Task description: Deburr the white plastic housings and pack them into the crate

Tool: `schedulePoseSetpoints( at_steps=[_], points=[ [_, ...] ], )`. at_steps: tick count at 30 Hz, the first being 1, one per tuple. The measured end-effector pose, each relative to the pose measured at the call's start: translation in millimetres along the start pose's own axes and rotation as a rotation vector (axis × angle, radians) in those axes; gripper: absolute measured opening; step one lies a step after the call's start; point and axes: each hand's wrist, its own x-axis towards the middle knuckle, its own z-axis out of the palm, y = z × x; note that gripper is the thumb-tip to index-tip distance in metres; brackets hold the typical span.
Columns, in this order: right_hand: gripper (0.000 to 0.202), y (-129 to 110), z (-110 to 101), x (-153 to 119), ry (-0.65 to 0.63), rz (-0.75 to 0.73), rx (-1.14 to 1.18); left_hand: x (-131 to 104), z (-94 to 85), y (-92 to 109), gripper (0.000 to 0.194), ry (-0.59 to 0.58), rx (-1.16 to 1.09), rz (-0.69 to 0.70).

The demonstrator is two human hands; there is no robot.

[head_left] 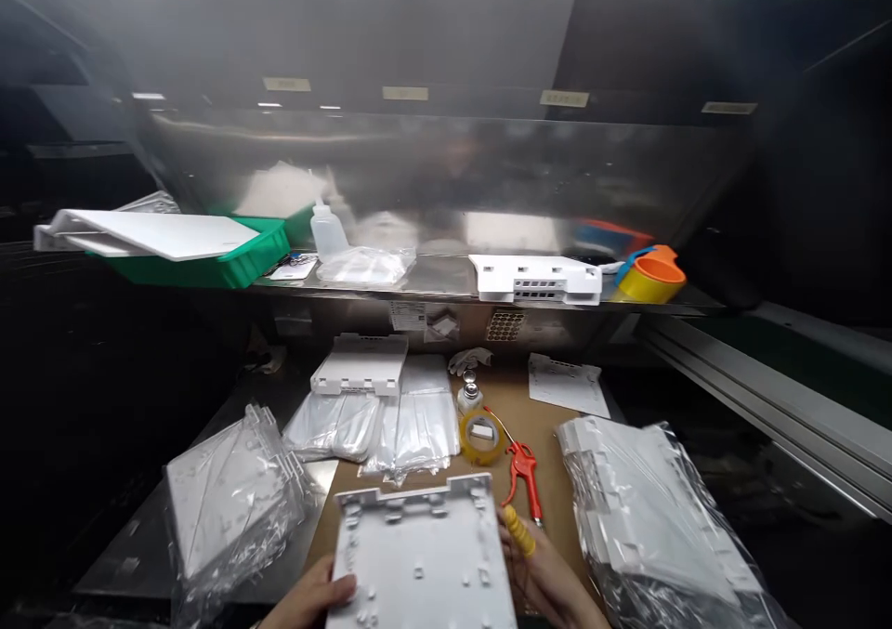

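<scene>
A white plastic panel (425, 555) with small clips and posts on its face is held at the bottom middle. My left hand (313, 594) grips its left edge, with the thumb over the face. At the right edge is my right hand (547, 578), its fingers partly behind the panel; a yellow ribbed cover (518, 530) sits on one finger. Just above that hand lies a red air gun (524, 480) on the brown work surface (557, 452). A roll of yellow tape (481, 437) rests beside the gun.
Bagged white panels lie left (229, 490) and right (648, 508). Clear bags (418, 420), another white part (360, 365) and a pump bottle (469, 395) stand behind. The metal shelf (446, 276) carries a green bin (243, 262), a squeeze bottle (327, 231), a white housing (536, 279) and tape rolls (651, 276).
</scene>
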Motion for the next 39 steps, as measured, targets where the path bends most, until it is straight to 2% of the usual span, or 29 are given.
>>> schedulePoseSetpoints(
  at_steps=[2,4,6,8,10,12,15,19,23,26,29,33,36,39],
  points=[
    [0.071,3.1,0.9,-18.7,-0.045,0.049,0.130,40.7,19.2,12.5,0.072,-0.123,0.106,0.002],
    [0.069,-1.7,-8.1,-33.3,0.043,0.059,0.250,82.1,33.6,24.3,0.074,-0.166,0.215,0.038],
    [0.072,-10.9,-23.3,-46.7,0.196,0.047,0.398,122.0,41.7,34.8,0.062,-0.139,0.362,0.113],
    [0.079,-20.9,-38.0,-61.1,0.333,-0.004,0.532,156.8,43.9,42.5,0.040,-0.071,0.540,0.194],
    [0.082,-29.6,-47.1,-77.0,0.419,-0.083,0.613,182.7,41.9,46.7,0.029,-0.009,0.713,0.255],
    [0.081,-36.3,-49.6,-92.4,0.484,-0.167,0.634,198.9,37.2,48.8,0.028,0.023,0.860,0.282],
    [0.083,-40.8,-46.3,-110.4,0.571,-0.249,0.627,210.7,28.9,53.2,0.031,0.024,1.026,0.281],
    [0.086,-35.1,-43.0,-122.1,0.645,-0.296,0.623,222.6,20.8,68.8,0.030,-0.012,1.150,0.278],
    [0.090,-28.8,-41.0,-125.0,0.678,-0.273,0.691,239.4,14.3,88.4,0.026,-0.038,1.179,0.223],
    [0.094,-31.2,-37.4,-124.7,0.682,-0.251,0.728,250.8,9.2,99.1,0.024,-0.076,1.113,0.140],
    [0.093,-35.4,-35.0,-121.8,0.615,-0.215,0.709,257.3,5.0,105.5,0.022,-0.103,1.010,0.106],
    [0.085,-31.6,-35.1,-105.0,0.526,-0.085,0.688,259.4,2.9,110.9,0.024,-0.064,0.902,0.167],
    [0.086,-20.6,-26.9,-78.7,0.424,0.013,0.571,254.4,6.6,114.9,0.023,-0.096,0.830,0.221],
    [0.089,-8.9,-2.5,-44.0,0.239,0.057,0.413,242.2,18.3,114.9,0.024,-0.212,0.758,0.282]
  ],
)
